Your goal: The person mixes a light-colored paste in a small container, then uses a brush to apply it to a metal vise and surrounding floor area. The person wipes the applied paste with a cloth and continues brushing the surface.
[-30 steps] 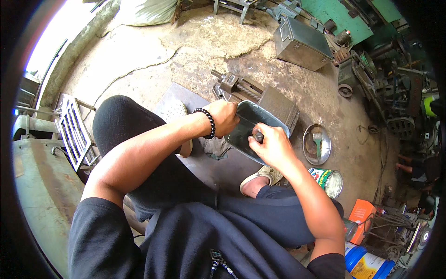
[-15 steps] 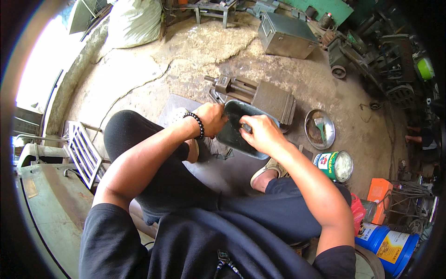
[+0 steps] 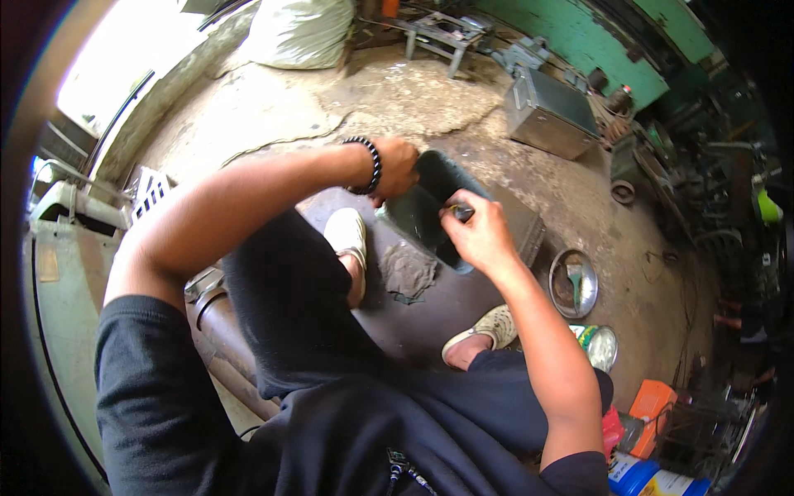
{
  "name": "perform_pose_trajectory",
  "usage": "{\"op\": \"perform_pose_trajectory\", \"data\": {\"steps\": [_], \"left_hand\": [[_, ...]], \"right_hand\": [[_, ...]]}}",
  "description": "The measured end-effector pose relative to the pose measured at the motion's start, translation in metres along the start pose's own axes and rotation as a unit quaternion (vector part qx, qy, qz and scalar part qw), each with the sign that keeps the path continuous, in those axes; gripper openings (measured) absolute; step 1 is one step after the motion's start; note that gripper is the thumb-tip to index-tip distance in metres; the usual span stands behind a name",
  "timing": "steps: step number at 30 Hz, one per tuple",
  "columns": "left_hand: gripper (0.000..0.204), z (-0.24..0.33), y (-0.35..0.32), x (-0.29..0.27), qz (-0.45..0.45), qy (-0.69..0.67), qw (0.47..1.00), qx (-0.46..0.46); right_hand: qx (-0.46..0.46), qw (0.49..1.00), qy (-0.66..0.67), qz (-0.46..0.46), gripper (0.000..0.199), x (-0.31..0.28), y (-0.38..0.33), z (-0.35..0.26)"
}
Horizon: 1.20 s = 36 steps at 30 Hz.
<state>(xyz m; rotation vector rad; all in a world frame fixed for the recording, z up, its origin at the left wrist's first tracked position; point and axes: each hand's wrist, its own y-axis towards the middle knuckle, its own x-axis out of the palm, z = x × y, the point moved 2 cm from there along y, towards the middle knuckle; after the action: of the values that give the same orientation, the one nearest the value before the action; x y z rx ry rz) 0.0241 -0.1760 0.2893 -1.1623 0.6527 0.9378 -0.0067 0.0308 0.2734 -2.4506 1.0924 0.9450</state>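
The dark green metal tray [image 3: 426, 211] sits tilted between my 2 hands, above the grey rag [image 3: 407, 271]. My left hand [image 3: 395, 168] clamps its far rim to steady it; my right hand [image 3: 478, 236] pinches a small dark tool [image 3: 461, 213] against its inner face.

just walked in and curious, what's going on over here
A person sits over a dirty concrete floor, holding a dark green curved metal part up between both hands. The left hand, with a black bead bracelet at the wrist, grips its far edge. The right hand presses a small dark tool against its near side. A grey rag lies on the floor below, and a round metal dish with a paintbrush sits to the right.
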Motion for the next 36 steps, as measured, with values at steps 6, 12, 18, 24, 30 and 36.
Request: {"op": "perform_pose_trajectory", "data": {"steps": [6,12,18,24,30,36], "left_hand": [[0.033,-0.085,0.031,0.008,0.039,0.020,0.999,0.001],[0.029,-0.192,0.067,0.075,0.049,-0.131,0.987,-0.078],[0.022,-0.270,0.090,0.131,0.059,-0.216,0.970,-0.097],[0.025,-0.312,0.112,0.168,0.027,-0.202,0.972,-0.113],[0.030,-0.318,0.119,0.184,0.025,-0.211,0.968,-0.132],[0.031,-0.312,0.124,0.190,0.049,-0.156,0.976,-0.144]], "right_hand": [[-0.130,0.991,-0.013,0.036,0.015,0.036,0.069,-0.023],[0.037,0.999,0.015,-0.014,0.016,0.103,0.134,0.024],[0.073,0.982,0.173,-0.014,0.015,0.183,0.152,0.075],[0.076,0.988,0.137,-0.003,0.011,0.212,0.150,0.103],[0.078,0.989,0.129,0.009,0.008,0.212,0.141,0.109],[0.100,0.989,0.108,0.011,0.008,0.197,0.136,0.098]]}}
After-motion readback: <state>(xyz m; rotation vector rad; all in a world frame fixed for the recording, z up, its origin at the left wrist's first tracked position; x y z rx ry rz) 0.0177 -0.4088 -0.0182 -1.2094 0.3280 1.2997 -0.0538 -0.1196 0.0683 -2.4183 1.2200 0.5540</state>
